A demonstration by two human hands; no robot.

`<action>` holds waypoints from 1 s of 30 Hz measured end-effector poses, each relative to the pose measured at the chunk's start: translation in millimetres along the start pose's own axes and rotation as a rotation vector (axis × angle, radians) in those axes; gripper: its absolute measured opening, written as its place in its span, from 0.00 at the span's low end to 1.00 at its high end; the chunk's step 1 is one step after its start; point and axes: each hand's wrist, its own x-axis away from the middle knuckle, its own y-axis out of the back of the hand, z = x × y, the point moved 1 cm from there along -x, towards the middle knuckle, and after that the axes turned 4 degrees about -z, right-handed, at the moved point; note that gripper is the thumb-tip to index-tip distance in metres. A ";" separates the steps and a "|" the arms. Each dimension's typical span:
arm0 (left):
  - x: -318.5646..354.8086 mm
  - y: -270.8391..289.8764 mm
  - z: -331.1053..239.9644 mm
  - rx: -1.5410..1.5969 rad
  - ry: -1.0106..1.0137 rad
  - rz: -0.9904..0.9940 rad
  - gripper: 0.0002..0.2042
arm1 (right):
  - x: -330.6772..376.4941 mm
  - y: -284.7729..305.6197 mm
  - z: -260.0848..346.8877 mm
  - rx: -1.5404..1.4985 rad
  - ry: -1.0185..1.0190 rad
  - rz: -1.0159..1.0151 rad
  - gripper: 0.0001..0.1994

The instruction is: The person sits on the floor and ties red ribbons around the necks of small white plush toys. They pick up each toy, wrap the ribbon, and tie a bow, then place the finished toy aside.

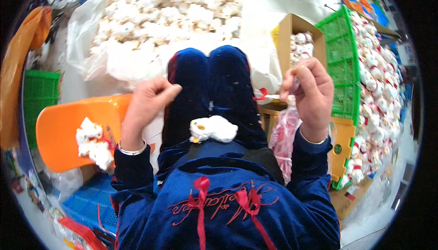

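A small white plush toy (219, 129) with a brown and yellow patch lies across my lap. My left hand (153, 98) is raised left of my thighs, its fingers curled in and the thumb pointing inward. Whatever it may grip is hidden. On the right, my right hand (310, 88) is lifted with thumb and fingers pinched together; what sits between them is too small to make out. Close to those fingertips, a red ribbon (261, 94) with a whitish strip shows beside my right knee. Neither hand touches the plush toy.
Ahead lies a large pile of white plush pieces (169, 13) on plastic sheeting. An orange chair (57, 127) at left holds several white pieces. To the right stand a cardboard box (285, 40), a green crate (340, 63), a pink plastic bag (285, 136) and many red-trimmed plush toys (374, 90).
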 end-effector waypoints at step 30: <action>32.9 -6.2 -54.7 0.081 -0.631 0.039 0.35 | -11.2 -139.8 -14.9 0.069 -0.089 0.476 0.05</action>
